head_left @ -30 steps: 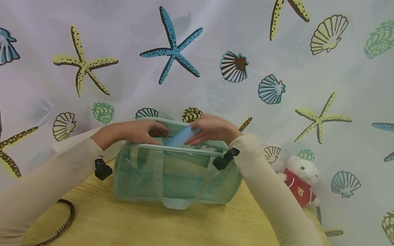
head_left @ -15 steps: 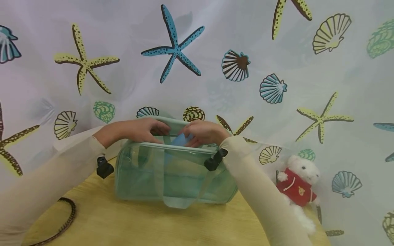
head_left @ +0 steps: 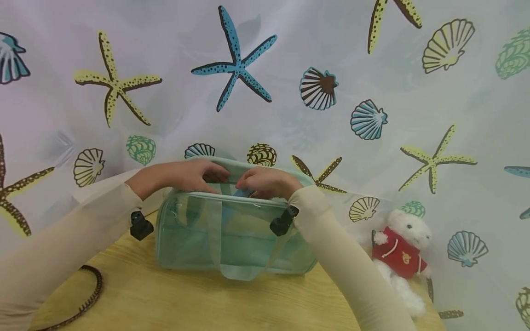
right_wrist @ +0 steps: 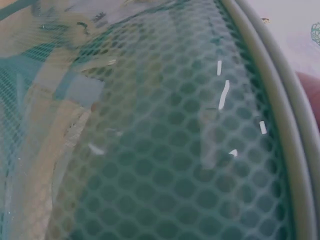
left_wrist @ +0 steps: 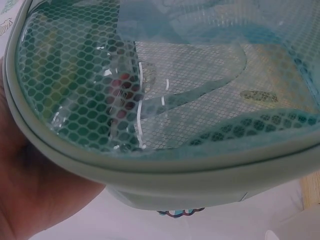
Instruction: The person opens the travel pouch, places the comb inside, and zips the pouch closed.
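Green translucent bag (head_left: 186, 250), honeycomb mesh (left_wrist: 65, 100)

Left hand (head_left: 188, 176) and right hand (head_left: 269, 181) obstruct the far bag (head_left: 248, 250) opening. Near tabletop (head_left: 198, 305) affords passage between toothed hoop (head_left: 99, 281) and right sleeve (head_left: 335, 239).

A wood-grained table (head_left: 265, 307) carries a green bag (head_left: 248, 241), a dark toothed hairband (head_left: 99, 286) and a plush toy (head_left: 400, 256).

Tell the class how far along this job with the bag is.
Done: the bag stands open on the table. In hand: the right fingers apparently hold the blue item at the opening. Remaining, perhaps: releasing it inside and closing the top; plush toy and headband lie outside.
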Motion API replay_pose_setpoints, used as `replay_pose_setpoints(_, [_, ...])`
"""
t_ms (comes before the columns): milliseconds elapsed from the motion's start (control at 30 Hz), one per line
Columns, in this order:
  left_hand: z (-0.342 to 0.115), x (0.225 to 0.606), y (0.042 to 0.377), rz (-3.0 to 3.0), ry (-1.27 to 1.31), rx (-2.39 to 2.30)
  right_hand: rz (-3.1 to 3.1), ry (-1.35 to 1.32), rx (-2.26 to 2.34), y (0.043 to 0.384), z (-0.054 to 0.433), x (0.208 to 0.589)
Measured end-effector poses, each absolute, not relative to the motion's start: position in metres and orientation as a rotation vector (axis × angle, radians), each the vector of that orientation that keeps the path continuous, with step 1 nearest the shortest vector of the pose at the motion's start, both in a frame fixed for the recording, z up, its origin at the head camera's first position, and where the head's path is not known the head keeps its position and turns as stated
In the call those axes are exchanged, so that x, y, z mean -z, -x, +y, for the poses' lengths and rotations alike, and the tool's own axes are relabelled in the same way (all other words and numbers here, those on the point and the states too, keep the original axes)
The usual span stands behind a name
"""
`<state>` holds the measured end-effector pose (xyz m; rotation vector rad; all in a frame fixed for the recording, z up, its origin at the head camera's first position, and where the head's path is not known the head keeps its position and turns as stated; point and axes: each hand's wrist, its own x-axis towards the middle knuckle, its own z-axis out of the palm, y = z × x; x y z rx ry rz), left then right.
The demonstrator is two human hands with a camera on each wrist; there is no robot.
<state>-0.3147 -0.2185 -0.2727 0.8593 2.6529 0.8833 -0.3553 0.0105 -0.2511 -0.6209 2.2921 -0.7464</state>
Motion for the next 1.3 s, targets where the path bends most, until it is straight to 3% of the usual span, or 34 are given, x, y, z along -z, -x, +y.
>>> replay_pose_setpoints(267, [-0.219,0.270,0.313,2.640,-0.876,-0.883,2.420,0.837,0.433,0.362,0.012,0.256])
replay_pose_setpoints(700, [-0.218,0.273,0.315,2.646,-0.834,-0.894,2.385,0.827,0.290,0.354,0.020,0.250])
replay_pose_setpoints(1300, [-0.219,0.274,0.312,2.658,-0.844,-0.886,2.355,0.980,-0.005,0.369,0.053,0.260])
